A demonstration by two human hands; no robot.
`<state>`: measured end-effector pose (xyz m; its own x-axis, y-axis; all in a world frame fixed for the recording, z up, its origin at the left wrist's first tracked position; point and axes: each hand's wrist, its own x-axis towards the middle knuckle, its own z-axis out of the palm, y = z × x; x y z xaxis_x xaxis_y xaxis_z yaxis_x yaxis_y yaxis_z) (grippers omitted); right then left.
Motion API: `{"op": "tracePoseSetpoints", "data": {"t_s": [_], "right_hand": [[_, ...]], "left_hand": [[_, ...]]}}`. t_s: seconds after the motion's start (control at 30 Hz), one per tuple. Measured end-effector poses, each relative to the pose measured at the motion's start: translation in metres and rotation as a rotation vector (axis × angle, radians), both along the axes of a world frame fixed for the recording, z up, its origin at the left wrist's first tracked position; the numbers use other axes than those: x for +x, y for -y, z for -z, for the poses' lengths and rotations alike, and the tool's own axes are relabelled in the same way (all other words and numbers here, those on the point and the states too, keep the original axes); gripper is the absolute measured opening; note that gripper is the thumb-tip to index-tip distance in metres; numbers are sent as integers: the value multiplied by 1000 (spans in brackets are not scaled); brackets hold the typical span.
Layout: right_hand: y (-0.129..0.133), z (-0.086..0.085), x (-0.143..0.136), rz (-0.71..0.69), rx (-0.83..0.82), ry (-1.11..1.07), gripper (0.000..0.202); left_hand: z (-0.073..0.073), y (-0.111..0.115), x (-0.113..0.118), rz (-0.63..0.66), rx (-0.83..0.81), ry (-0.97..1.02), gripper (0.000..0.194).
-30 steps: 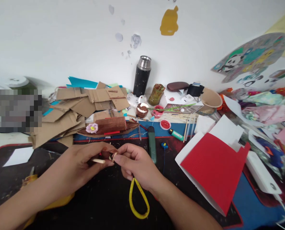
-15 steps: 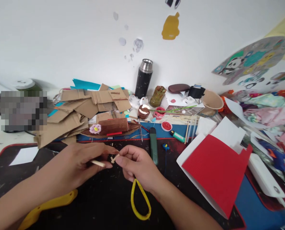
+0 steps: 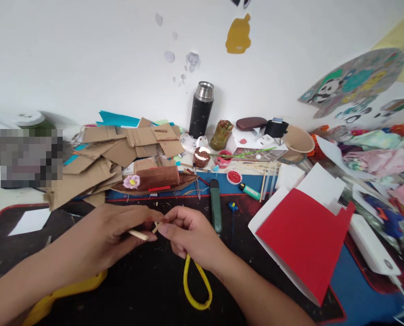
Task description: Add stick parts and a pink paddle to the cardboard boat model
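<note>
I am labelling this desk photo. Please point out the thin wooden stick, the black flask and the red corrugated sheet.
thin wooden stick (image 3: 138,234), head view, on its bare shaft near the left hand.
black flask (image 3: 201,115), head view, on its black body.
red corrugated sheet (image 3: 303,237), head view, on its middle.

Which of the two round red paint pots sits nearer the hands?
The red paint pot on the blue mat edge beside the green lighter; the other pot sits farther back.

Counter (image 3: 147,290): dark mat over most of surface. Far left: cardboard scraps (image 3: 100,158) piled. Far edge, middle: black flask (image 3: 201,111). Centre: brown model boat (image 3: 154,180), green utility knife (image 3: 216,204). Near edge: yellow loop (image 3: 197,287). Right side: red corrugated sheet (image 3: 303,240) on white paper (image 3: 319,181).
</note>
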<state>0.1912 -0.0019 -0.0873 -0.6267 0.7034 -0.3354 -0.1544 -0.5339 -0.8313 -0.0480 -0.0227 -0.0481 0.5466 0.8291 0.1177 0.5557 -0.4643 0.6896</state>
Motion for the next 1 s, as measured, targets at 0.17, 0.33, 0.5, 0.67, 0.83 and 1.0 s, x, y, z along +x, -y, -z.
{"op": "tracePoseSetpoints", "data": {"t_s": [0.17, 0.33, 0.5, 0.67, 0.83, 1.0], "right_hand": [[0, 0, 0, -3, -2, -1, 56], [-1, -1, 1, -14, -2, -39, 58], [0, 2, 1, -15, 8, -40, 57], [0, 2, 0, -17, -11, -54, 57], [0, -3, 1, -20, -25, -71, 56], [1, -6, 1, -26, -30, -91, 56]], "left_hand": [[9, 3, 3, -55, 35, 30, 22], [13, 6, 10, -137, 29, 15, 11], [12, 5, 14, -162, 9, 7, 7], [10, 5, 15, -161, -50, 8, 8], [8, 6, 16, -153, -96, 44, 8], [9, 7, 12, -166, -51, -49, 11]]}}
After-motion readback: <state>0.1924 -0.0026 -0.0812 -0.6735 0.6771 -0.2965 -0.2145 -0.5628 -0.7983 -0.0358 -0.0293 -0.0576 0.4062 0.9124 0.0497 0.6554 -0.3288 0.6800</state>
